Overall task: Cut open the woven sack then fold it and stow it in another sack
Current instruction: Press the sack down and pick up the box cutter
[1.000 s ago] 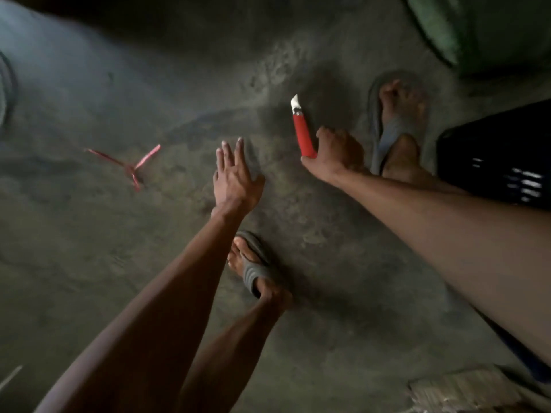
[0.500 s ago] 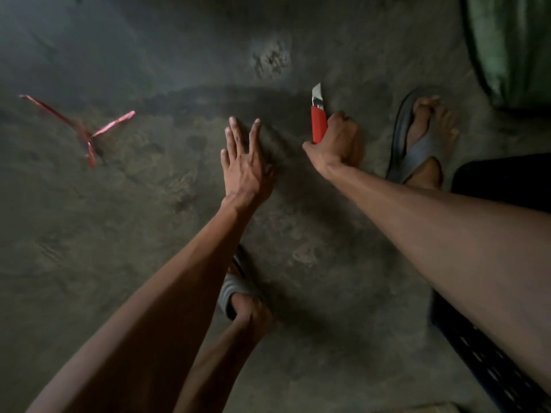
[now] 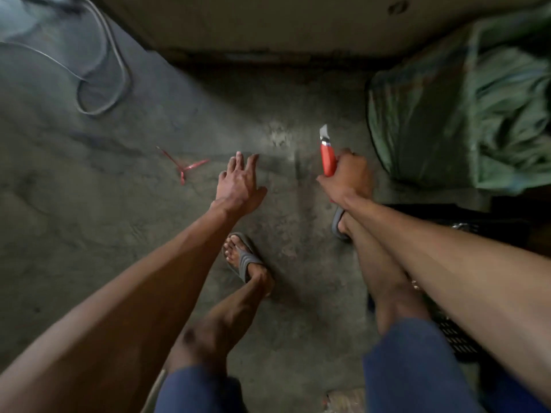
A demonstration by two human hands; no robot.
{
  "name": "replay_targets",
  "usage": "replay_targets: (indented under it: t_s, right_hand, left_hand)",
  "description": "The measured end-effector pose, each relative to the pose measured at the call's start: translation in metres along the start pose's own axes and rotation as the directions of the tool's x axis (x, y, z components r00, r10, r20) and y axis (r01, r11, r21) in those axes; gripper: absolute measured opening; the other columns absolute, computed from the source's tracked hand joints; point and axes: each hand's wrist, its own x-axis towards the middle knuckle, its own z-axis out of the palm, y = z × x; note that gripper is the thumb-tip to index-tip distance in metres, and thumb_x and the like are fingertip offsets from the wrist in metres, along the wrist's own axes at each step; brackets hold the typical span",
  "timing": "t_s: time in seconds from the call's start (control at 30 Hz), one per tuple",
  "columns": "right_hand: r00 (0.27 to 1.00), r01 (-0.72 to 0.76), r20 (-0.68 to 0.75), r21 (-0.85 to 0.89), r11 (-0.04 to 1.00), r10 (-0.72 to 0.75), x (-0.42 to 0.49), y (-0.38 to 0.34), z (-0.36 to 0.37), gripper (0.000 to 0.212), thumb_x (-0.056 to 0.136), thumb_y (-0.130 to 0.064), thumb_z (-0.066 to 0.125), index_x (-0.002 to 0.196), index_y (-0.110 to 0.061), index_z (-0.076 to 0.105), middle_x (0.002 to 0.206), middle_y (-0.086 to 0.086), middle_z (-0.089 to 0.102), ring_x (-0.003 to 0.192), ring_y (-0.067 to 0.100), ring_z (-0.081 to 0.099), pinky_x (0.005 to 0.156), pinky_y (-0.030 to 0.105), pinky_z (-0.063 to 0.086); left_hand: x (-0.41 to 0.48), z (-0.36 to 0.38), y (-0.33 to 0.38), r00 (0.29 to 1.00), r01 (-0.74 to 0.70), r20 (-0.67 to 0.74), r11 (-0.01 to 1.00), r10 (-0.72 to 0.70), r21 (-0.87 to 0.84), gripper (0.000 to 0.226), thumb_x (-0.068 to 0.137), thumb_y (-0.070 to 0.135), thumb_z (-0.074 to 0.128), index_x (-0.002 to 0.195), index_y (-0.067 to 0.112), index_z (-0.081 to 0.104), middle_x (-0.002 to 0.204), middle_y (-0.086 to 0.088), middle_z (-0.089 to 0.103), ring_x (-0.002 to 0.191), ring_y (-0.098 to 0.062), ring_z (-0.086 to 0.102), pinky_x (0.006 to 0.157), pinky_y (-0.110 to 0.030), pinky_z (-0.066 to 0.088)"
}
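My right hand (image 3: 350, 177) is closed around a red utility knife (image 3: 327, 156), its short blade pointing up and away from me. My left hand (image 3: 240, 181) hovers over the concrete floor with fingers spread and nothing in it. A bulky green woven sack (image 3: 465, 114) slumps at the right, just beyond the knife hand. No other sack shows clearly; a pale woven scrap (image 3: 346, 400) peeks in at the bottom edge.
A red plastic tie (image 3: 186, 166) lies on the floor left of my left hand. A grey cable (image 3: 101, 84) loops at the upper left. A black crate (image 3: 453, 338) stands at the right under my arm. My sandalled feet (image 3: 243, 260) rest below the hands. A wall base runs along the top.
The view has tilted up and pulled back, bringing the wall, the cable and more of the green sack into sight. Both hands keep their poses, the knife still upright in the right one.
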Motion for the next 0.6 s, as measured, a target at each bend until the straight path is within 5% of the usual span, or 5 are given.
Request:
replay_targets:
  t_s: [0.27,0.6]
  right_hand:
    - [0.983,0.100,-0.166,0.116,0.988,-0.080,-0.162,-0.045,-0.196,0.045,0.071,-0.036,0.077,0.108,-0.012,0.067,0.106,0.014,0.072,0.099,0.034,0.070,0.078,0.038,0.056]
    - [0.928,0.216,-0.348,0.213,0.953,-0.133,-0.287,-0.083,-0.323,0.040,0.068,-0.036,0.077,0.098,-0.011,0.070,0.099,0.010,0.073,0.095,0.032,0.070,0.074,0.035,0.055]
  left_hand:
    - [-0.186,-0.177,0.047,0.977,-0.021,-0.212,0.998,0.006,-0.066,0.078,0.094,0.037,0.061,0.159,0.019,0.023,0.168,-0.016,0.021,0.154,-0.035,0.021,0.118,-0.052,0.031]
    - [-0.321,-0.277,0.065,0.911,-0.131,-0.406,0.985,0.076,-0.110,0.084,0.090,0.032,0.067,0.160,0.021,0.022,0.169,-0.013,0.017,0.156,-0.032,0.018,0.119,-0.048,0.031]
